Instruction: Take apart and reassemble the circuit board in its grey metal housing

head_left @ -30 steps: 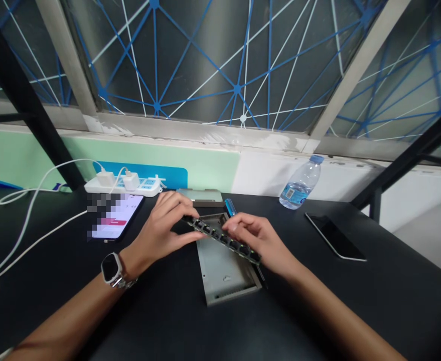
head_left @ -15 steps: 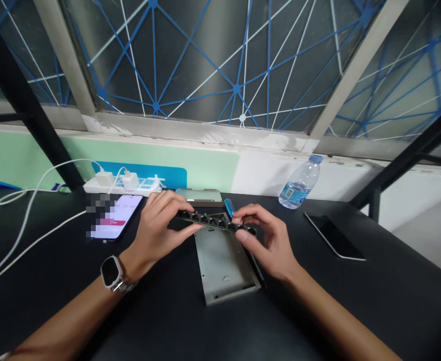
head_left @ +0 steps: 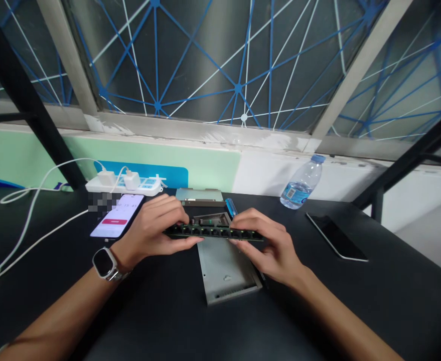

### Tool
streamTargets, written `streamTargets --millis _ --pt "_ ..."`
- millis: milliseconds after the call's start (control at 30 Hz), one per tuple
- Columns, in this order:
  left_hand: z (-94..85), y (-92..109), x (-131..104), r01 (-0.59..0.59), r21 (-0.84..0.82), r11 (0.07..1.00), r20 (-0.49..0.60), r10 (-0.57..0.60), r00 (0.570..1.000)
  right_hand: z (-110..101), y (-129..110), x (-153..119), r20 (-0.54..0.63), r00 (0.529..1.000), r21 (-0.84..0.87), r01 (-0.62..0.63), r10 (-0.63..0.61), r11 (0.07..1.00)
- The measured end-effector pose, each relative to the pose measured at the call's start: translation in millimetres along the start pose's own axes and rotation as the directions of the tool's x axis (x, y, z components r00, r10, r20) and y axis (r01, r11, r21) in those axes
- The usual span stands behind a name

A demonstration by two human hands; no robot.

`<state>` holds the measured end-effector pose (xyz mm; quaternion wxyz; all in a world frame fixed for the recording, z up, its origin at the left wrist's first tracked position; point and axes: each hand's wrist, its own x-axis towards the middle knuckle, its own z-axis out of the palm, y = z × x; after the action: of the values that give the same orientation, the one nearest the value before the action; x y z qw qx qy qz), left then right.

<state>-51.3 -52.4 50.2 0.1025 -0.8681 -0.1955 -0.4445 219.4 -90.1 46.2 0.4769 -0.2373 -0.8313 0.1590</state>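
Note:
A circuit board [head_left: 215,232] with a row of black ports along its near edge is held level above the desk. My left hand [head_left: 154,225], with a watch on the wrist, pinches its left end between thumb and fingers. At the right end, my right hand [head_left: 267,243] grips it the same way. Below lies an open grey metal case [head_left: 228,273], its far part partly hidden by the board. Just beyond my right fingers a blue object [head_left: 231,206] shows in part.
Behind the board lies another metal piece [head_left: 199,196]. A lit phone [head_left: 119,218] and a white power strip [head_left: 145,186] with cables are at the left. To the right are a water bottle [head_left: 299,185] and a dark phone [head_left: 336,236]. The black desk [head_left: 160,316] meets a wall.
The board has turned from a slant to nearly level and come slightly lower, with more of its top face showing. Both hands still hold its ends.

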Motion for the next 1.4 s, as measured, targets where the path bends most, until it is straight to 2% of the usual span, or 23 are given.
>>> streamTargets --millis 300,500,700,867,1133,1267,1400 --pt "-2.1 -3 -1 0.002 -0.022 1.000 0.007 -0.002 1.000 0 -1 1 -0.013 1.000 0.031 0.002 -0.001 1.000" --pt "-3.6 -8 -4 -0.050 -0.046 0.998 -0.010 0.049 0.999 -3 0 1 -0.047 0.999 0.011 0.005 -0.005 1.000" --pt "-2.0 -5 -6 -0.061 -0.054 0.997 -0.065 0.057 0.996 -4 -1 4 -0.060 0.998 -0.035 -0.034 0.032 0.999" --pt "-2.9 -4 -5 -0.059 -0.042 0.997 -0.040 0.057 0.998 -3 1 5 -0.056 0.997 -0.053 -0.053 0.050 0.997" --pt "-2.3 0 -4 -0.072 -0.022 0.997 -0.063 0.071 0.995 -2 2 4 -0.040 0.997 -0.068 -0.065 0.063 0.996" --pt "-2.1 2 -4 -0.088 -0.016 0.996 -0.037 0.087 0.996 1 0 3 -0.026 0.997 -0.145 -0.075 0.072 0.987" --pt "-2.3 8 -1 -0.122 0.006 0.993 0.023 0.122 0.992 9 -5 2 -0.050 0.998 -0.329 -0.043 0.028 0.943"
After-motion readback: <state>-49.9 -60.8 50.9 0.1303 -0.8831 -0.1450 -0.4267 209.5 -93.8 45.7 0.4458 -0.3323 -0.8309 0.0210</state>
